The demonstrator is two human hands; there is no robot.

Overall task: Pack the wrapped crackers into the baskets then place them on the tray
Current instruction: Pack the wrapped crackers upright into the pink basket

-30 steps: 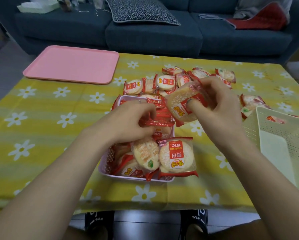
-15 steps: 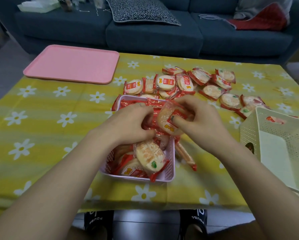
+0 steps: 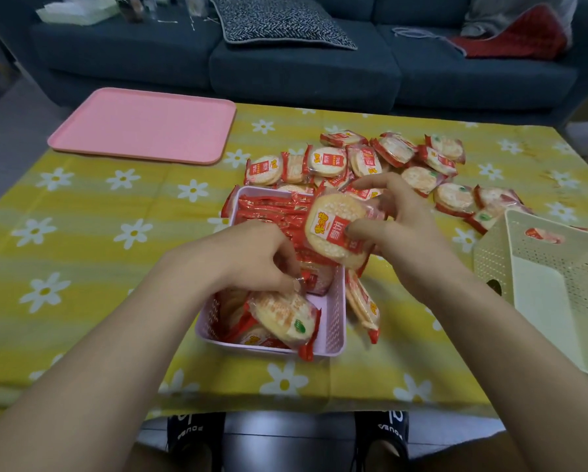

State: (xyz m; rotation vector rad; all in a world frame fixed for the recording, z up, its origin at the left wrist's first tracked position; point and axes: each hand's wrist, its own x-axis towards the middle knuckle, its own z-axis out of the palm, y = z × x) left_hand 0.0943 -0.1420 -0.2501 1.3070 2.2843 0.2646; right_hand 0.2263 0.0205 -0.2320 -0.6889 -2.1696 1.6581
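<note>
A lilac basket (image 3: 335,321) sits mid-table, packed with wrapped crackers standing on edge. My left hand (image 3: 251,257) is inside it, fingers curled down on the packs in the middle. My right hand (image 3: 398,226) holds a wrapped cracker (image 3: 333,229) flat over the basket's right rim. One pack (image 3: 362,304) leans against the basket's right outside wall. A pile of loose wrapped crackers (image 3: 381,161) lies behind the basket. A cream basket (image 3: 558,287) stands at the right edge. The pink tray (image 3: 142,126) lies at the far left.
The table wears a yellow cloth with white daisies (image 3: 81,233). A dark blue sofa (image 3: 285,63) with a patterned cushion (image 3: 279,22) runs behind the table. My shoes (image 3: 197,437) show under the near edge.
My right hand brought a cracker down to the basket, then lifted it a little to the right rim. A pack that lay on the basket's near end now leans outside its right wall.
</note>
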